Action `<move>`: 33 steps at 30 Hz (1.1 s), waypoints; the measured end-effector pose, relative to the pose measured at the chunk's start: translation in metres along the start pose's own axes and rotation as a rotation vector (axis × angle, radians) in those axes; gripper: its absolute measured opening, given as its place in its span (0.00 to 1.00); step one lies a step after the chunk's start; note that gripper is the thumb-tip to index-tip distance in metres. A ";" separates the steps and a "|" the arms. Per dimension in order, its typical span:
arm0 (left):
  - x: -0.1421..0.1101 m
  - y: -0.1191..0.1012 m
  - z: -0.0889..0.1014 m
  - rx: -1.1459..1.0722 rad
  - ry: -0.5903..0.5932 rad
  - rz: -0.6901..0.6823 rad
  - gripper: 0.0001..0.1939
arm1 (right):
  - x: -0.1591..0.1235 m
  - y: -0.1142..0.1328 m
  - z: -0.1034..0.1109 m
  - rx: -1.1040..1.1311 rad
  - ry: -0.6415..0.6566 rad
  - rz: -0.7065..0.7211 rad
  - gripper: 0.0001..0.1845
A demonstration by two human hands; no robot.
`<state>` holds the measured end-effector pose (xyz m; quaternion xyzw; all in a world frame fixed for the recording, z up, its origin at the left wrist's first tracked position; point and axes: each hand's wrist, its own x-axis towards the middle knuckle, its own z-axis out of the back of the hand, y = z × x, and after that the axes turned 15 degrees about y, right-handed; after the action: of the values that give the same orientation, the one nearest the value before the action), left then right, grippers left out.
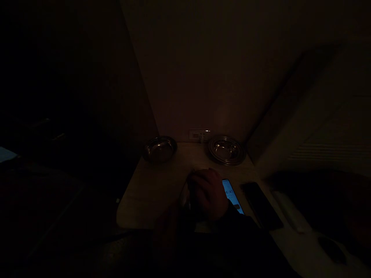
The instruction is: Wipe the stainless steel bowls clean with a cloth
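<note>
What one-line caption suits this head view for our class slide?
In dim light, the right hand curls beside a lit phone on a table, two metal dishes beyond.

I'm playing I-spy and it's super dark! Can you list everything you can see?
Shiny thing: one, silvery, at the right hand; too dark to name
Table: one, pale, middle
Left dish: one, metallic, table's far left corner
Right dish: one or a stack, metallic, far right corner
Wall socket: one, whitish, behind the table
Lit phone: one, blue screen, beside the right hand
Flat slab: one, black, right of the phone
Long strip: one, whitish, right of the slab
Oval thing: one, black, lower right
Glowing panel: one, bluish, left edge
Sleeve: one, black, right arm
Left hand: one, deeply shadowed, near front
Right hand: one, dimly lit, middle
</note>
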<state>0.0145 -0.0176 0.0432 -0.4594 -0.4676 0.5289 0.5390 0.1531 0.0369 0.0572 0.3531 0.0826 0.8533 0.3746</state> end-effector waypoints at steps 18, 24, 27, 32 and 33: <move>0.002 0.008 0.004 0.003 -0.029 0.014 0.16 | 0.004 0.000 -0.008 0.042 0.033 0.053 0.15; 0.002 0.012 0.004 0.016 -0.053 0.004 0.16 | 0.021 -0.042 -0.017 0.170 0.103 -0.264 0.16; 0.004 0.013 0.005 0.021 -0.056 0.001 0.16 | 0.016 -0.038 -0.020 0.160 0.070 -0.269 0.16; 0.005 0.014 0.004 0.036 -0.044 0.005 0.16 | -0.003 -0.014 -0.014 0.171 0.002 -0.213 0.18; 0.005 0.014 0.004 0.040 -0.041 0.007 0.15 | -0.007 -0.011 -0.012 0.183 0.005 -0.197 0.19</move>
<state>0.0086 -0.0126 0.0301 -0.4394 -0.4662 0.5494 0.5365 0.1546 0.0409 0.0396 0.3739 0.1955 0.8021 0.4226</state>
